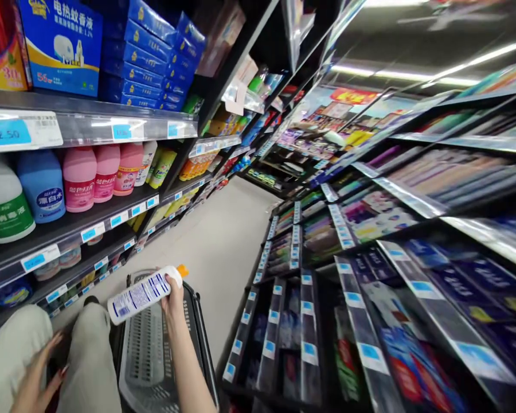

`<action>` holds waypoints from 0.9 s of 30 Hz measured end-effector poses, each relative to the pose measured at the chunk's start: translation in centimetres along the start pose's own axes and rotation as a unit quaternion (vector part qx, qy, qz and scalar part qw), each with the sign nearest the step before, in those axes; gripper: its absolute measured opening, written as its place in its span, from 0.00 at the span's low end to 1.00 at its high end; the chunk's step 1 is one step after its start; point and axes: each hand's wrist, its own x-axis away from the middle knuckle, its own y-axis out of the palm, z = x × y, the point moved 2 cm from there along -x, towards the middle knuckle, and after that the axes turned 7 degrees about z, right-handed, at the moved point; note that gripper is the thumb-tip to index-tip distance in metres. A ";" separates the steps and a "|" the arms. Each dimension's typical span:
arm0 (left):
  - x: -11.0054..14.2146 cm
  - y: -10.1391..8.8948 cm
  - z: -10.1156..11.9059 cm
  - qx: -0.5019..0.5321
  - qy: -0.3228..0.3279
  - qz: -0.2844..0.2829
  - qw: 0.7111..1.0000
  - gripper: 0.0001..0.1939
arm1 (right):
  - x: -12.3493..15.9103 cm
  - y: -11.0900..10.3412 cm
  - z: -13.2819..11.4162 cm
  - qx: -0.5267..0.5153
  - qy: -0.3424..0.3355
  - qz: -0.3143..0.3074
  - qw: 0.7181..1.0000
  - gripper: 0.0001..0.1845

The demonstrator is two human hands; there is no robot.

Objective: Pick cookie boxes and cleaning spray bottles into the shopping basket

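Observation:
My right hand point(173, 298) grips a white bottle point(144, 293) with blue print and an orange cap, holding it sideways above a grey shopping basket point(148, 355) on the floor. My left hand point(38, 373) rests open on my leg in light trousers at the lower left, fingers spread, holding nothing. The basket's bottom looks bare where it shows.
Shelves line both sides of a narrow aisle. On the left stand pink bottles point(95, 175), a blue bottle point(43, 183), a white-and-green bottle point(4, 201) and blue boxes point(144, 51). Low racks of small packets point(309, 298) fill the right. Pale floor point(223, 235) runs ahead.

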 end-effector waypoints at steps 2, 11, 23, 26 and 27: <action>0.7 1.4 2.4 0.197 -0.051 -0.151 0.967 0.45 | 4.7 0.3 -2.1 -0.018 0.050 -0.056 0.997 0.23; 11.3 3.4 10.6 0.456 -0.143 -0.487 0.731 0.28 | 19.4 3.2 -7.9 -0.063 0.196 -0.232 0.951 0.20; 16.5 1.5 11.7 0.500 -0.132 -0.451 0.728 0.23 | 23.8 4.0 -9.2 -0.071 0.209 -0.288 0.932 0.19; 16.6 1.4 11.6 0.500 -0.145 -0.451 0.725 0.24 | 23.9 3.9 -9.2 -0.072 0.208 -0.293 0.931 0.19; 16.6 1.4 11.5 0.501 -0.146 -0.453 0.723 0.24 | 23.9 3.9 -9.2 -0.073 0.208 -0.294 0.930 0.19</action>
